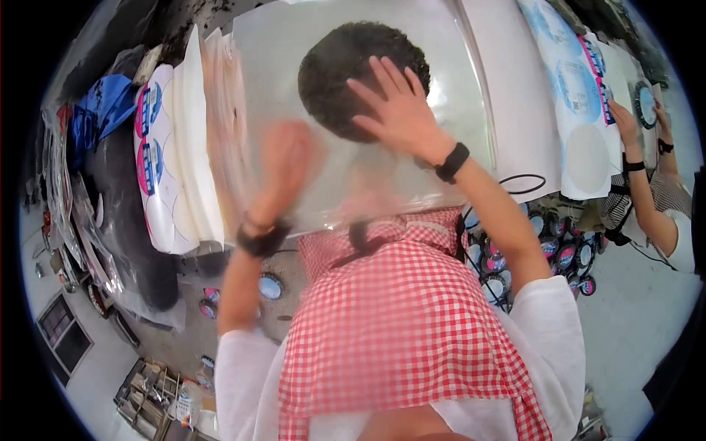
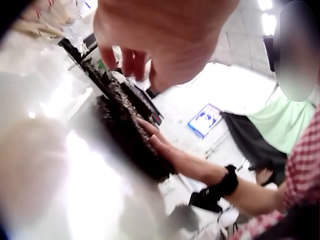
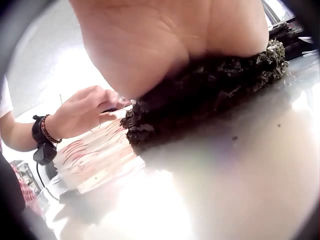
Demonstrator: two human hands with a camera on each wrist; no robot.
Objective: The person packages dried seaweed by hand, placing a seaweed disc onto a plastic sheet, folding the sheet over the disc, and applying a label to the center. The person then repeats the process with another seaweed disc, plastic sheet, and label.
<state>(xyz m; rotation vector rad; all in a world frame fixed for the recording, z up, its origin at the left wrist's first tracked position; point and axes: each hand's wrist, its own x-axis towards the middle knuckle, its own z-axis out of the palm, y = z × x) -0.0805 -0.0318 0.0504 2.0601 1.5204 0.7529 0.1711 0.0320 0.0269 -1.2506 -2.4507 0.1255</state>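
A thick round stack of dark, flaky leaf-like sheets [image 1: 323, 81], resembling dried seaweed, lies on a glossy clear plastic sheet [image 1: 265, 66]. My right hand [image 1: 404, 114] rests on its right part with fingers spread, and the palm presses its top in the right wrist view. My left hand [image 1: 288, 158], blurred in the head view, is raised to the left of the stack with fingers curled. In the right wrist view a small dark-blue patch [image 3: 116, 107] shows by the left fingertips; I cannot tell whether they hold it.
Printed plastic film with round labels [image 1: 151, 140] and pale layered sheets [image 1: 224, 110] line the left side. More blue-printed film [image 1: 573, 81] lies at right. Several round packs [image 1: 566, 253] are on the floor. Another person's hand [image 1: 626, 121] is at far right.
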